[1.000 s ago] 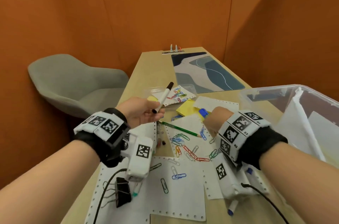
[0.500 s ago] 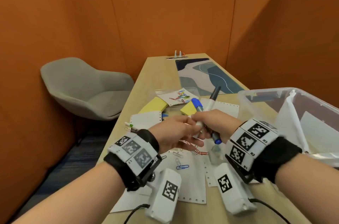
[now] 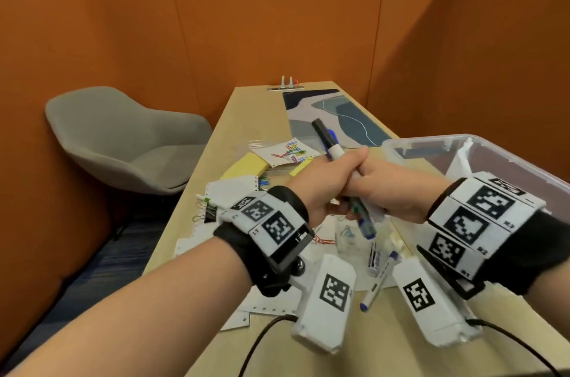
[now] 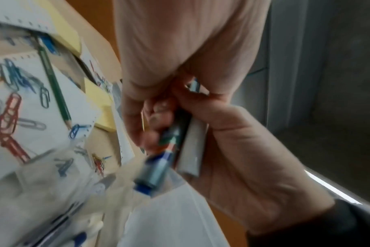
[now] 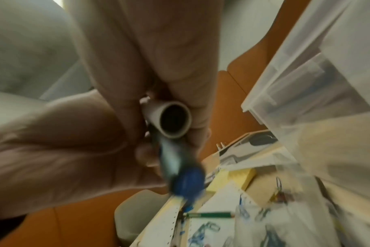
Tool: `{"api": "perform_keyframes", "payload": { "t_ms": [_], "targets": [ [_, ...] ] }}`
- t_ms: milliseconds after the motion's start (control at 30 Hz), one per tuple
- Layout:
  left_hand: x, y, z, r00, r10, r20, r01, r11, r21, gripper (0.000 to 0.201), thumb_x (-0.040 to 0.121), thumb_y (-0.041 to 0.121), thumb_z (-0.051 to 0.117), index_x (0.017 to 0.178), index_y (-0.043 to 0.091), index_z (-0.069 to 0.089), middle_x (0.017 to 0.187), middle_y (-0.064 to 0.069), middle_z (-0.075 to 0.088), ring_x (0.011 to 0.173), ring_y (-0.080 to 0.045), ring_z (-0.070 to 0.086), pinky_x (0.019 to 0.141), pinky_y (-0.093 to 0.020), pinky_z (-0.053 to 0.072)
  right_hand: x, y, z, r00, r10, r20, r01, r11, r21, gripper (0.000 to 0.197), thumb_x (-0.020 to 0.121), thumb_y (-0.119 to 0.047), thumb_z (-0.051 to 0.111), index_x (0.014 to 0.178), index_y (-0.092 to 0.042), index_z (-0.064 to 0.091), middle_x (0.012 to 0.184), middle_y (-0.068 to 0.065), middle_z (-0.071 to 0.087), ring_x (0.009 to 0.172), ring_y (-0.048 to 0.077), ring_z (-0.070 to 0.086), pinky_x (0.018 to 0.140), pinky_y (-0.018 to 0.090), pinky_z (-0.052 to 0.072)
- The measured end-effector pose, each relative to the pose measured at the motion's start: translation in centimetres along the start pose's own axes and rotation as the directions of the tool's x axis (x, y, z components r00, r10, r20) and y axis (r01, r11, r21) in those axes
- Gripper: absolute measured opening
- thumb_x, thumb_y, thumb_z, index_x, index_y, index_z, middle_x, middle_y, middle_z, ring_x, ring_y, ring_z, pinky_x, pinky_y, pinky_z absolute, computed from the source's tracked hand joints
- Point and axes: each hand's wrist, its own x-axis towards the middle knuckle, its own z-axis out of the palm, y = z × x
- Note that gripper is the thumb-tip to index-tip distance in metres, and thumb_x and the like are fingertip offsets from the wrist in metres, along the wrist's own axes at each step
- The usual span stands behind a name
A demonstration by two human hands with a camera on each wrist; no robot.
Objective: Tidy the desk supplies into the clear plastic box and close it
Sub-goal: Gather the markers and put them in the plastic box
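Observation:
Both hands meet over the middle of the desk, clasped round two markers. My left hand (image 3: 342,179) curls over the white marker with the black cap (image 3: 324,136), which sticks up and away. My right hand (image 3: 382,191) grips from the right; the blue marker (image 3: 365,224) pokes out below both fists. The left wrist view shows the blue marker (image 4: 158,167) and the white barrel (image 4: 192,150) side by side between the fingers. The clear plastic box (image 3: 431,145) stands open at the right with white paper inside.
Perforated paper sheets, coloured paper clips (image 4: 11,108), a green pencil (image 4: 53,86), yellow sticky pads (image 3: 246,165), a black binder clip (image 3: 210,211) and another blue pen (image 3: 377,284) litter the desk. A grey chair (image 3: 123,142) stands left. A patterned mat (image 3: 333,117) lies at the far end.
My left hand carried the black-capped marker over to my right hand, which holds the blue one. The two hands now close together on both markers, nearer the box.

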Motion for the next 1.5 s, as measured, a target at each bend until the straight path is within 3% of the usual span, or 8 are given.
{"api": "perform_keyframes", "payload": {
  "t_ms": [167,267,400,533,733,1233,1367,1500],
  "targets": [
    [1.1,-0.2,-2.1,0.984,-0.04,-0.175,0.008,0.984,-0.178,0.03,0.097,0.023,0.043,0.069,0.013,0.045,0.062,-0.003,0.061,0.05,-0.018,0.06,0.059,-0.031,0.05,-0.5,0.9,-0.8,0.97,0.238,-0.051,-0.237,0.874,-0.425,0.036,0.09,-0.035,0.052,0.113,-0.007,0.057,0.104,0.008,0.066,0.093,0.019,0.063,0.078,0.03,0.053],
    [1.0,-0.4,-4.0,0.976,-0.108,-0.188,0.065,0.974,-0.217,0.035,0.098,0.026,0.043,0.065,0.015,0.042,0.042,0.003,0.048,0.034,-0.012,0.048,0.05,-0.025,0.051,-1.0,2.6,-0.5,0.946,0.307,-0.101,-0.313,0.791,-0.526,0.033,0.094,-0.016,0.045,0.117,0.003,0.056,0.073,0.004,0.053,0.07,0.017,0.055,0.07,0.028,0.05],
    [0.3,-1.0,-4.8,0.971,-0.154,-0.181,0.12,0.975,-0.185,0.035,0.097,0.026,0.047,0.064,0.015,0.042,0.046,0.002,0.043,0.035,-0.013,0.04,0.047,-0.023,0.045,-0.7,3.8,1.6,0.909,0.403,-0.102,-0.322,0.526,-0.787,0.037,0.096,-0.013,0.039,0.059,-0.006,0.035,0.062,0.002,0.028,0.054,0.012,0.03,0.051,0.016,0.028],
    [-0.1,-1.8,-5.5,0.971,-0.177,-0.159,0.154,0.977,-0.15,0.033,0.096,0.026,0.048,0.066,0.015,0.043,0.049,0.001,0.043,0.036,-0.013,0.041,0.05,-0.025,0.046,0.9,4.1,2.4,0.915,0.395,-0.087,-0.264,0.421,-0.868,0.019,0.095,-0.014,0.043,0.08,-0.005,0.051,0.064,0.004,0.029,0.055,0.013,0.031,0.05,0.018,0.027],
    [-0.5,-2.8,-6.3,0.96,-0.233,-0.155,0.215,0.969,-0.123,0.032,0.094,0.025,0.051,0.065,0.013,0.044,0.047,0.001,0.045,0.033,-0.013,0.042,0.042,-0.021,0.045,0.9,5.7,3.9,0.946,0.27,-0.18,-0.309,0.584,-0.75,0.038,0.092,-0.01,0.044,0.13,-0.004,0.042,0.126,0.012,0.056,0.117,0.025,0.055,0.086,0.026,0.044],
    [-0.1,-1.5,-3.9,0.978,-0.167,-0.127,0.159,0.985,-0.073,0.024,0.085,0.028,0.066,0.091,0.011,0.051,0.05,0.003,0.04,0.033,-0.007,0.037,0.036,-0.014,0.036,-0.4,0.3,0.0,0.923,0.335,-0.189,-0.346,0.938,-0.028,0.036,0.095,0.0,0.03,0.129,0.0,0.04,0.07,0.01,0.045,0.087,0.021,0.06,0.063,0.027,0.045],
    [0.2,-0.7,-1.5,0.995,-0.076,-0.066,0.069,0.993,-0.094,0.026,0.081,0.031,0.069,0.09,0.01,0.057,0.053,0.002,0.044,0.038,-0.006,0.039,0.034,-0.014,0.035,-1.2,-0.5,0.2,0.958,0.173,-0.231,-0.19,0.98,-0.055,0.021,0.092,-0.002,0.043,0.103,-0.001,0.06,0.092,0.017,0.066,0.091,0.023,0.063,0.091,0.04,0.05],
    [0.5,0.2,0.3,0.997,-0.042,-0.058,0.034,0.992,-0.122,0.02,0.085,0.028,0.066,0.074,0.013,0.057,0.053,0.0,0.056,0.042,-0.009,0.045,0.038,-0.015,0.041,-2.4,0.1,-0.1,0.96,0.022,-0.28,-0.072,0.983,-0.168,0.016,0.09,-0.009,0.051,0.093,-0.003,0.066,0.099,0.021,0.069,0.085,0.029,0.063,0.08,0.036,0.052]
  ]
}}
